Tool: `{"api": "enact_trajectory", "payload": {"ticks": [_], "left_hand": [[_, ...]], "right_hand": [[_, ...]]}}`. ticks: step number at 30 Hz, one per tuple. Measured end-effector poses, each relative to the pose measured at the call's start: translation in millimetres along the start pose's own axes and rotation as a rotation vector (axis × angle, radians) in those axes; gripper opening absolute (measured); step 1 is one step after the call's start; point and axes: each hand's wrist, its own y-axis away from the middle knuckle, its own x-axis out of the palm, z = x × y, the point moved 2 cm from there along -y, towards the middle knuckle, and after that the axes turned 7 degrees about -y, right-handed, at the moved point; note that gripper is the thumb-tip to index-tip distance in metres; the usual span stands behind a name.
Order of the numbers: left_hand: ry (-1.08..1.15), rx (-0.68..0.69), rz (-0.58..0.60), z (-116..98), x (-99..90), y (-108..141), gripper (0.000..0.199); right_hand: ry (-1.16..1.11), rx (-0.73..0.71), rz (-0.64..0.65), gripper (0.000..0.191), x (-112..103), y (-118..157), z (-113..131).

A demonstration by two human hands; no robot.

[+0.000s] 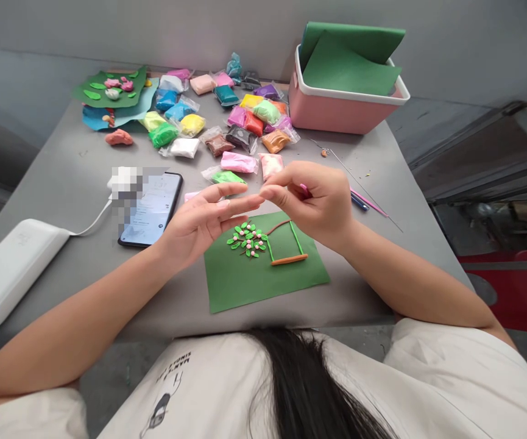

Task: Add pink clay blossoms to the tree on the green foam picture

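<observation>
My left hand (pixel 194 222) is open, palm up, with its fingers stretched out and nothing seen in it. The thumb and forefinger of my right hand (pixel 315 201) are pinched together at the left fingertips; what lies between them is too small to make out. A bit of pink clay (pixel 306 191) shows within the curled fingers of the right hand. Beneath both hands is a green sheet (pixel 245 286). On it are a clay tree (pixel 248 239) with green leaves and pink dots, and a clay swing with green ropes and a brown seat (pixel 289 260).
Many bagged clay packets (pixel 183 147) cover the back of the table. A pink basket (pixel 336 113) holds green sheets at back right. A phone (pixel 153 213) and a white power bank (pixel 21 268) lie left. Thin tools (pixel 368 201) lie right. Decorated sheets (pixel 112 91) lie back left.
</observation>
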Motion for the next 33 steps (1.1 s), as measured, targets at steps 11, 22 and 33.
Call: {"api": "enact_trajectory", "payload": {"ticks": [11,22,33], "left_hand": [[-0.043,0.044,-0.029,0,2.4,1,0.030],[-0.185,0.014,-0.102,5,-0.1,1,0.043],[-0.062,-0.059,-0.200,8,0.6,0,0.041]], "right_hand": [[-0.031,-0.182,0.036,0.008,4,4,-3],[-0.107,-0.155,0.031,0.008,18,11,-4],[-0.291,0.166,-0.101,0.047,9,4,-4]]}}
